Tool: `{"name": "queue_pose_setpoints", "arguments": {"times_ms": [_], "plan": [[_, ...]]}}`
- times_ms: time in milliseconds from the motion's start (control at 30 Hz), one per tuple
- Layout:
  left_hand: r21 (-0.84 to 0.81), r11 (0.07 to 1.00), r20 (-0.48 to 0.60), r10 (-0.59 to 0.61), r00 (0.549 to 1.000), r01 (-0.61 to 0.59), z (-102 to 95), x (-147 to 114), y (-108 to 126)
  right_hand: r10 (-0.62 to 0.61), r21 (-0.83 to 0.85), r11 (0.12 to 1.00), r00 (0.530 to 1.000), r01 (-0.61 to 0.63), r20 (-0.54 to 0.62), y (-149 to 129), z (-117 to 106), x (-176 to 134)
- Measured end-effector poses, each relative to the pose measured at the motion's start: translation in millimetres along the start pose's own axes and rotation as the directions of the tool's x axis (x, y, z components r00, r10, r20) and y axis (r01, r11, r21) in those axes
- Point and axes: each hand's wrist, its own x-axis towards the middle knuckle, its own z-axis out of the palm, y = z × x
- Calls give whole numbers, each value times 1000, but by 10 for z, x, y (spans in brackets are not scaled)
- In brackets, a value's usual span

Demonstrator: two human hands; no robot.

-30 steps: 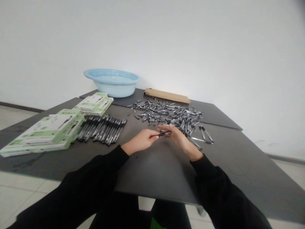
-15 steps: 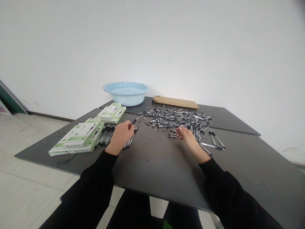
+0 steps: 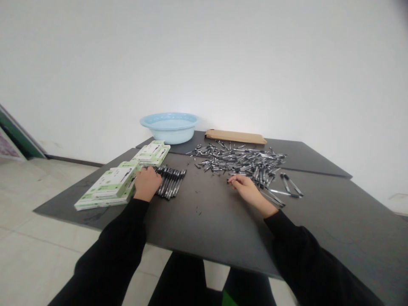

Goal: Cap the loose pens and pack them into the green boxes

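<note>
My left hand (image 3: 147,183) is over the left end of a row of black-and-clear pens (image 3: 172,182), close beside the green-and-white boxes (image 3: 110,182). Its fingers curl downward and look closed; their tips and whatever they hold are hidden. The pens of the row lie side by side, nearly parallel. My right hand (image 3: 247,191) is at the near left edge of a loose heap of pens (image 3: 242,159). Its thumb and fingers are pinched together, and the dark end of a pen (image 3: 228,181) shows at the fingertips.
A light blue basin (image 3: 172,131) stands at the back left by the white wall. To its right lies a flat brown cardboard piece (image 3: 236,136). More green-and-white boxes (image 3: 152,153) are stacked in front of the basin. Small dark bits lie on the dark table (image 3: 204,238).
My left hand has moved left from the row's right end, and the pen that showed in it is out of sight. The right hand has shifted slightly left, its fingers now pinched on a pen.
</note>
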Motion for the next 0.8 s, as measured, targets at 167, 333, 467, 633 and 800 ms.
{"name": "queue_pose_setpoints", "arguments": {"times_ms": [167, 333, 467, 633, 800], "plan": [[48, 999, -60, -6, 998, 8, 81, -70, 66, 22, 4, 1000, 999, -22, 27, -6, 9, -17], [-15, 998, 23, 65, 998, -65, 172, -47, 61, -38, -48, 998, 998, 41, 55, -65, 13, -52], [-5, 994, 85, 106, 991, -106, 249, -21, 36, -35, -78, 996, 998, 39, 50, -77, 8, -59], [25, 992, 161, 121, 980, -126, 277, 13, 34, -35, -144, 988, 995, 49, 94, -117, 6, -76], [-39, 998, 247, 62, 967, -54, 269, 97, 59, -142, -318, 937, 989, 146, 36, -196, -164, -65]]}}
